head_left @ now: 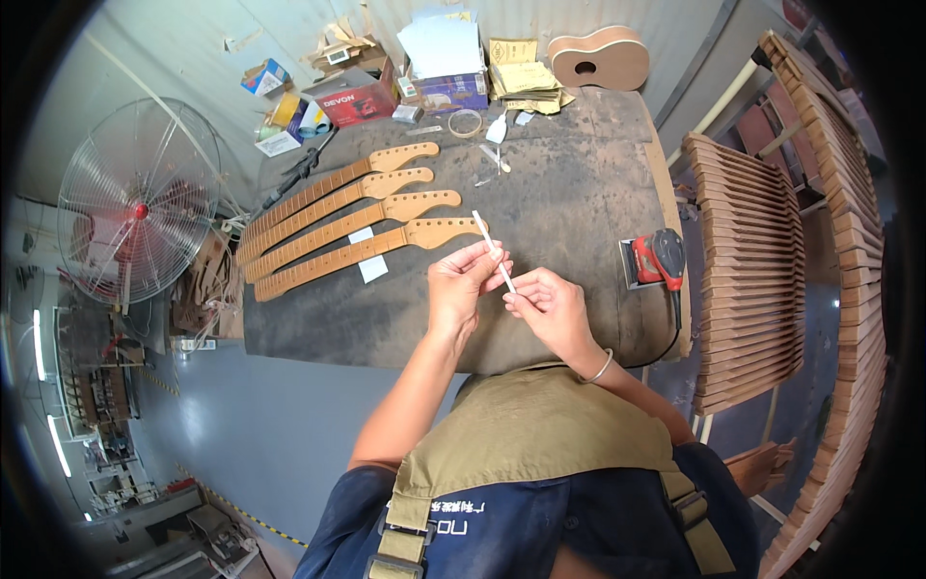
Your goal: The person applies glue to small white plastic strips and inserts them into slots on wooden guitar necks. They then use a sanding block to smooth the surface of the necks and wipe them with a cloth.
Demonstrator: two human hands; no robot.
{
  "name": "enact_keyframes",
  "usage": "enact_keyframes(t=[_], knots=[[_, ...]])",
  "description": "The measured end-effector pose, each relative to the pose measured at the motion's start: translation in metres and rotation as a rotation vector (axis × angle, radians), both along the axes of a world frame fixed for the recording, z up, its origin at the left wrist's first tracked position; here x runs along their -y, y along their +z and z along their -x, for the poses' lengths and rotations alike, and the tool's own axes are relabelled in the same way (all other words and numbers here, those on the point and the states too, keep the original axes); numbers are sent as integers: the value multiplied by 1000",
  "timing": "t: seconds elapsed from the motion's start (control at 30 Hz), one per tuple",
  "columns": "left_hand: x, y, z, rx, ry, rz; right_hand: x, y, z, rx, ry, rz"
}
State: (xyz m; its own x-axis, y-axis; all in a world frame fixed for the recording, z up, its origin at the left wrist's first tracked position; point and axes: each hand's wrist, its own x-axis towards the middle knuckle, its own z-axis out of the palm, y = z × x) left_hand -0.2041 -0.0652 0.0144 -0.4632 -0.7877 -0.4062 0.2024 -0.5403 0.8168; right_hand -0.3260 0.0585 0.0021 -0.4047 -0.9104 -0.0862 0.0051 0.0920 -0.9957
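Note:
Between my two hands, over the near part of the dark bench, is a thin white strip point(485, 232), tilted with its far end up and to the left. My left hand point(463, 277) pinches it around the middle between thumb and fingers. At the strip's near end my right hand point(546, 307) is closed on it with thumb and fingertips. Just beyond my left hand lies the nearest of several guitar necks point(333, 261), side by side with pale headstocks pointing right. White paper pieces point(372, 268) lie by the nearest necks.
A red sander point(660, 259) with a black cord sits at the bench's right edge. Tape roll point(465, 123), white bottle point(497, 129), sandpaper stack point(529, 82), boxes point(357, 99) and a small guitar body point(600, 60) stand at the back. Wooden racks point(750, 270) rise right, a fan point(141, 210) left.

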Motion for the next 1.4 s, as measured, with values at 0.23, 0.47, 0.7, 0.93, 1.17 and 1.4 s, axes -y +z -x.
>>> enact_keyframes(t=[0.23, 0.47, 0.7, 0.93, 1.17, 1.4], knots=[[1, 6, 6, -18, -2, 6, -2, -4, -1, -134, -64, 85], [3, 10, 6, -37, 4, 5, -2, 8, -4, -263, -85, 102], [0, 9, 4, -59, 39, 10, -1, 13, -8, -383, -111, 144], [-2, 10, 4, -56, 34, 18, -1, 11, -10, -298, -115, 159], [-4, 16, 4, -86, -6, 41, -2, 13, -5, -234, -104, 142], [-7, 22, 2, -52, -124, 202, 0, 21, -4, -308, -168, 224]])
